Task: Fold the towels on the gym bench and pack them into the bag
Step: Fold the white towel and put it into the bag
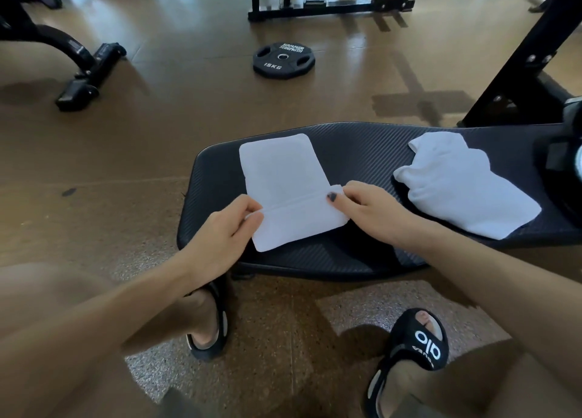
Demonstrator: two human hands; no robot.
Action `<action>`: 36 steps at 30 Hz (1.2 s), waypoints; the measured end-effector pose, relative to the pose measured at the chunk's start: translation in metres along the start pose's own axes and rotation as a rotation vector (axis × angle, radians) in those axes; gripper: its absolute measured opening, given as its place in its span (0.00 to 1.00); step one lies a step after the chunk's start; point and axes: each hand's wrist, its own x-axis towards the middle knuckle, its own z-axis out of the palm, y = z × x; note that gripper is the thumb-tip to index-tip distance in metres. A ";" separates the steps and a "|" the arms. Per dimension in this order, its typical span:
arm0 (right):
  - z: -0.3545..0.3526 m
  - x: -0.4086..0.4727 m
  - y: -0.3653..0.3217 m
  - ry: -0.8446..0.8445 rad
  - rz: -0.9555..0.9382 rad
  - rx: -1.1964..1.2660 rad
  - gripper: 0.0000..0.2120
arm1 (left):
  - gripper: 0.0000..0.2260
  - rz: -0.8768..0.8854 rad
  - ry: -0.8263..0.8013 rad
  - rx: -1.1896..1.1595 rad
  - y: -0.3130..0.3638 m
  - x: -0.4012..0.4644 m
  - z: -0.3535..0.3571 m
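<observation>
- left hand (225,228) pinches left edge of the flat towel (283,178) at its fold line
- right hand (368,210) pinches the right edge, same fold
- flat towel lies on the left end of the bench (356,153)
- second towel (463,184), loosely bunched, on the bench to the right, well apart
- weight plate (283,60) on the floor beyond

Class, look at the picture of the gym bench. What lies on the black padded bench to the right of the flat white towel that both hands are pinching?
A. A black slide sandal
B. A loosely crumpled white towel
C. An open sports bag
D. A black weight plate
B: a loosely crumpled white towel lies on the black padded bench, right of the flat white towel pinched by the left hand and right hand.
</observation>
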 end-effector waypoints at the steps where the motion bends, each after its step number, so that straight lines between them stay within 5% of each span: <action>1: 0.004 0.003 0.000 0.018 0.024 0.025 0.25 | 0.06 -0.036 0.025 -0.014 0.000 0.002 0.002; 9: 0.023 0.016 -0.012 0.143 0.071 -0.299 0.21 | 0.09 -0.173 0.039 0.047 -0.001 0.029 0.002; 14: 0.023 0.012 -0.011 0.079 0.017 -0.479 0.17 | 0.08 -0.114 0.024 0.094 -0.004 0.029 0.002; 18: 0.033 0.013 -0.004 0.075 0.017 -0.539 0.04 | 0.06 -0.067 0.049 0.260 -0.008 0.025 0.005; 21: 0.036 0.016 -0.005 0.150 0.041 -0.598 0.15 | 0.05 -0.059 0.077 0.286 -0.007 0.027 0.006; 25: 0.035 0.019 -0.009 0.371 -0.219 -0.710 0.08 | 0.06 0.134 0.171 0.564 -0.005 0.029 0.003; 29: 0.033 0.017 -0.007 0.257 -0.575 -0.861 0.11 | 0.08 0.503 0.051 0.833 -0.010 0.040 0.000; 36: 0.023 0.011 -0.009 0.062 -0.475 -0.720 0.11 | 0.08 0.547 -0.035 0.802 -0.011 0.038 -0.003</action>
